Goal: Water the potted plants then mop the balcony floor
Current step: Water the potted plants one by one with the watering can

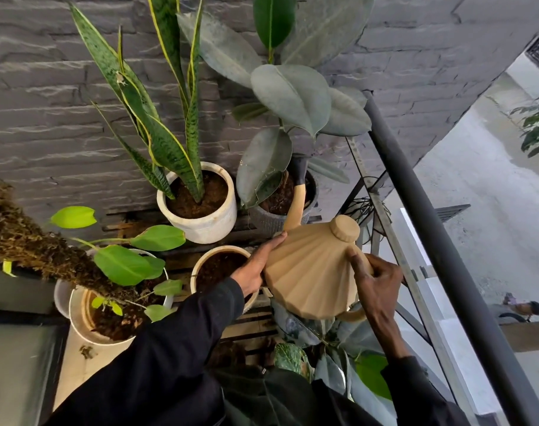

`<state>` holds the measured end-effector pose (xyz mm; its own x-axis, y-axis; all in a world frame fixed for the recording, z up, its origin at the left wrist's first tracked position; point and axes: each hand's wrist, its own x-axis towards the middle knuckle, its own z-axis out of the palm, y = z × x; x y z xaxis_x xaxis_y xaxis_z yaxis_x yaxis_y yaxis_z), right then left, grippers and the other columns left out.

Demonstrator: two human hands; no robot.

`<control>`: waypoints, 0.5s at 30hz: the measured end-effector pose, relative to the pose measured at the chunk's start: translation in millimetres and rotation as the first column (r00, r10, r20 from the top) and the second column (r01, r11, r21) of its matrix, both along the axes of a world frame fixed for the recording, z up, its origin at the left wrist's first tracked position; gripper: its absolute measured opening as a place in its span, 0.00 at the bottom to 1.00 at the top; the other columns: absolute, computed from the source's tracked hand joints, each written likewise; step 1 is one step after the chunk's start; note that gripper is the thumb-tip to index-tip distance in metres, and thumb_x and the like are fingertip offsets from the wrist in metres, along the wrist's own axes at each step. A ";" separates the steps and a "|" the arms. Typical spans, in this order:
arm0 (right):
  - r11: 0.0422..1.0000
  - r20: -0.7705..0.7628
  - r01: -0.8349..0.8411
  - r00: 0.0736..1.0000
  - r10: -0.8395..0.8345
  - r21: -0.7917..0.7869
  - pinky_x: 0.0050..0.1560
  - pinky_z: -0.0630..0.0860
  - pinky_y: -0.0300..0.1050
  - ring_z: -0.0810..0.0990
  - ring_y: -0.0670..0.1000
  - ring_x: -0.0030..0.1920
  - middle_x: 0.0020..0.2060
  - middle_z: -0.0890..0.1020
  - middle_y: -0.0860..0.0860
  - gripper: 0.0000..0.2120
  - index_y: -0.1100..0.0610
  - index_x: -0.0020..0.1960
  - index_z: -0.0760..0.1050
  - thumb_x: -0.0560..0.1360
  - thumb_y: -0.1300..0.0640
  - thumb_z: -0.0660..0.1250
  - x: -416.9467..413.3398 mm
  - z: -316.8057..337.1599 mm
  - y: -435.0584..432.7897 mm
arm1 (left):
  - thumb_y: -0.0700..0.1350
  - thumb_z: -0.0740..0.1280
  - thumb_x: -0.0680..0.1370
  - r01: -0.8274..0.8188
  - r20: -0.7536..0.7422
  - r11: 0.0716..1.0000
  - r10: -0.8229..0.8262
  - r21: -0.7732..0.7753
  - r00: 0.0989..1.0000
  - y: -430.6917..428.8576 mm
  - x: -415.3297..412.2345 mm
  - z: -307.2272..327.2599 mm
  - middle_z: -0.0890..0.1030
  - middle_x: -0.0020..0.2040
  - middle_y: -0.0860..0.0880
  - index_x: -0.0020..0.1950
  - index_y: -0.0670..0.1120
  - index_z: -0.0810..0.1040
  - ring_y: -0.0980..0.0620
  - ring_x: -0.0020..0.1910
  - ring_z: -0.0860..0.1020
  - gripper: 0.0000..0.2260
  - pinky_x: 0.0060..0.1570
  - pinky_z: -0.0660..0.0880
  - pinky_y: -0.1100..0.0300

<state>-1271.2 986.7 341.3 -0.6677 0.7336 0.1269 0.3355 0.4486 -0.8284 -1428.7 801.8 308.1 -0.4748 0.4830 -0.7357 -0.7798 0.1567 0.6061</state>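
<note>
A tan ribbed watering can (311,272) is tilted with its spout (296,204) reaching into the grey pot of the rubber plant (280,124). My right hand (375,281) grips the can's handle. My left hand (259,262) rests flat against the can's left side with straight fingers. A snake plant (157,118) stands in a white pot (213,226) to the left. A soil-filled tan pot (200,265) sits under my left wrist. A leafy plant on a moss pole grows in a white pot (77,321) at the lower left.
A dark stone wall (47,118) backs the plants, which stand on a wooden slatted rack (249,324). A dark railing (440,241) runs diagonally on the right, with a drop to the street beyond. More foliage (339,364) sits below the can.
</note>
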 end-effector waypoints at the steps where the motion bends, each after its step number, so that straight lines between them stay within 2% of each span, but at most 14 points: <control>1: 1.000 0.001 -0.002 1.000 0.002 -0.003 0.32 0.75 0.59 0.73 0.65 0.28 0.27 0.77 0.65 0.35 0.69 0.34 0.78 0.76 0.35 0.69 0.5 1.7 -1.7 | 0.62 0.70 0.76 -0.002 -0.007 1.000 0.002 0.005 1.000 -2.0 1.2 0.4 0.86 0.56 0.46 0.65 0.48 0.81 0.47 0.58 0.83 0.24 0.51 0.78 0.55; 4: 0.999 0.001 -0.039 0.999 0.039 0.000 0.28 0.72 0.57 0.73 0.66 0.28 0.28 0.77 0.66 0.35 0.70 0.34 0.78 0.75 0.35 0.68 1.6 9.6 -9.6 | 0.62 0.70 0.76 -0.004 -0.023 1.000 0.004 0.013 1.000 -10.5 4.6 0.1 0.86 0.57 0.46 0.66 0.49 0.80 0.48 0.59 0.82 0.24 0.53 0.78 0.55; 7: 0.996 -0.003 -0.090 0.996 0.090 -0.022 0.28 0.68 0.49 0.70 0.64 0.26 0.26 0.76 0.63 0.34 0.67 0.33 0.79 0.74 0.34 0.67 1.4 16.0 -19.4 | 0.62 0.69 0.77 -0.009 -0.032 1.000 0.009 0.005 0.999 -22.0 9.3 1.5 0.86 0.57 0.48 0.65 0.51 0.80 0.50 0.58 0.82 0.22 0.51 0.77 0.55; 10: 0.991 0.017 -0.129 0.991 0.130 -0.046 0.28 0.64 0.43 0.63 0.47 0.22 0.21 0.70 0.57 0.33 0.64 0.29 0.76 0.74 0.34 0.66 -2.9 18.0 -28.3 | 0.66 0.71 0.74 -0.044 -0.032 0.999 0.044 0.002 0.999 -36.6 13.1 -5.1 0.85 0.59 0.50 0.69 0.54 0.78 0.50 0.60 0.82 0.27 0.56 0.77 0.53; 12: 0.984 0.038 -0.173 0.984 0.174 -0.039 0.28 0.64 0.43 0.63 0.47 0.22 0.20 0.67 0.50 0.31 0.59 0.27 0.72 0.75 0.34 0.67 -8.4 16.6 -32.4 | 0.66 0.72 0.72 -0.086 -0.024 0.996 0.086 0.005 0.996 -48.1 15.2 -12.2 0.85 0.60 0.50 0.70 0.55 0.77 0.50 0.62 0.81 0.29 0.59 0.77 0.50; 13: 0.979 0.049 -0.199 0.978 0.201 -0.044 0.27 0.64 0.45 0.63 0.46 0.22 0.20 0.67 0.52 0.32 0.60 0.27 0.73 0.75 0.34 0.67 -12.3 15.5 -34.1 | 0.67 0.73 0.71 -0.112 -0.013 0.994 0.112 0.006 0.994 -54.0 16.0 -15.5 0.85 0.60 0.50 0.70 0.55 0.77 0.49 0.62 0.81 0.31 0.60 0.77 0.49; 15: 0.971 0.078 -0.237 0.968 0.239 -0.030 0.25 0.68 0.51 0.67 0.54 0.22 0.22 0.73 0.59 0.34 0.65 0.31 0.76 0.76 0.34 0.68 -21.1 13.2 -38.6 | 0.69 0.74 0.69 -0.151 0.006 0.989 0.151 -0.005 0.989 -66.0 18.2 -18.9 0.84 0.62 0.49 0.71 0.55 0.76 0.49 0.63 0.80 0.34 0.62 0.77 0.48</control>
